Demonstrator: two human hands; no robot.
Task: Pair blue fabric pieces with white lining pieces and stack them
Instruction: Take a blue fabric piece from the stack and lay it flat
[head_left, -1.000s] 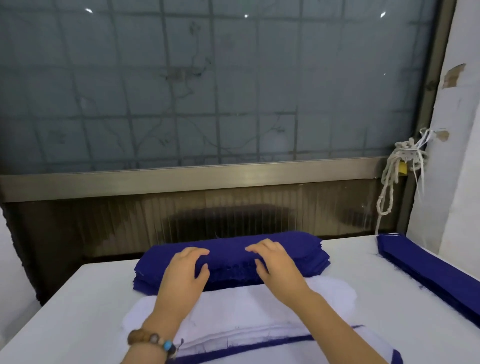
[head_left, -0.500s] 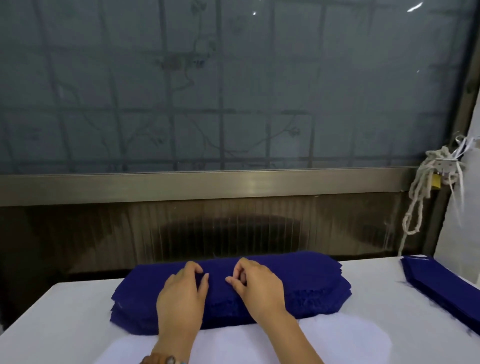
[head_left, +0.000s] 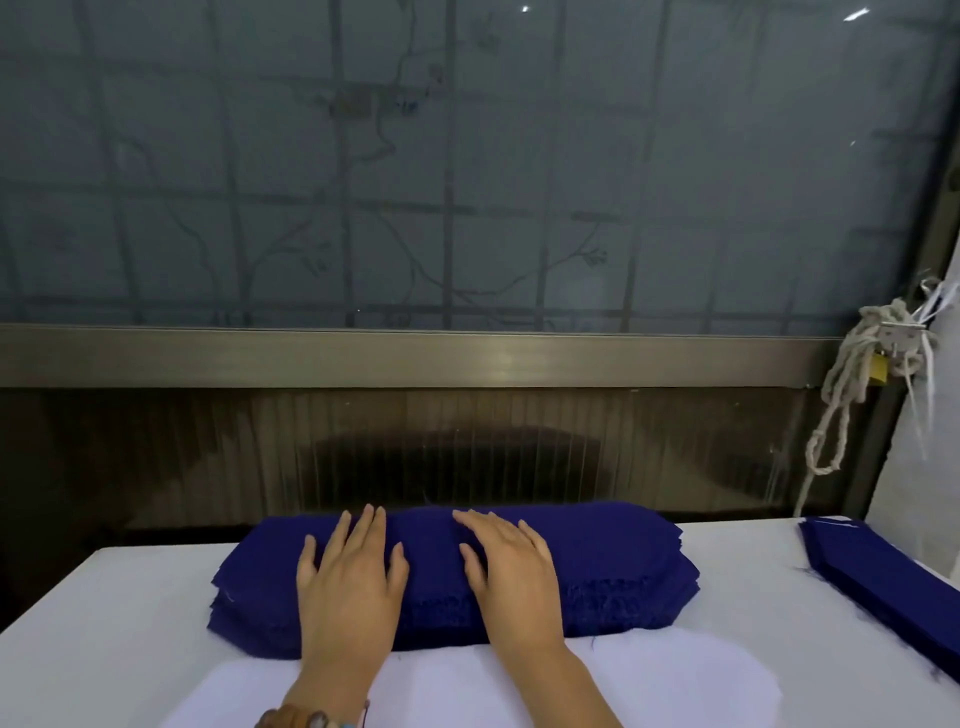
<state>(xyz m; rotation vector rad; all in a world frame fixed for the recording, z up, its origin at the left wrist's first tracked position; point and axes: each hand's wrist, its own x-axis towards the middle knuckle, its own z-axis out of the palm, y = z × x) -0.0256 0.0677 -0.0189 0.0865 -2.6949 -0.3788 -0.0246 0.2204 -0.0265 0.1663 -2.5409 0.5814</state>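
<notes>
Thick stack of blue fabric pieces (head_left: 597, 566) lies across white table (head_left: 104, 623), far side near window. Left hand (head_left: 348, 587) and right hand (head_left: 511, 577) rest flat on top of stack, side by side, fingers straight, gripping nothing. White lining piece (head_left: 649, 680) lies just in front of stack, under both wrists. Second blue stack (head_left: 883, 577) at right table edge.

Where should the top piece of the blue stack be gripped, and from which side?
Probably the near long edge, coming from the person's side. On the blue stack the layers along that edge look staggered and frayed, so a fingertip grip could pinch off one ply. The left hand and right hand lie flat on top, close to it.
</notes>
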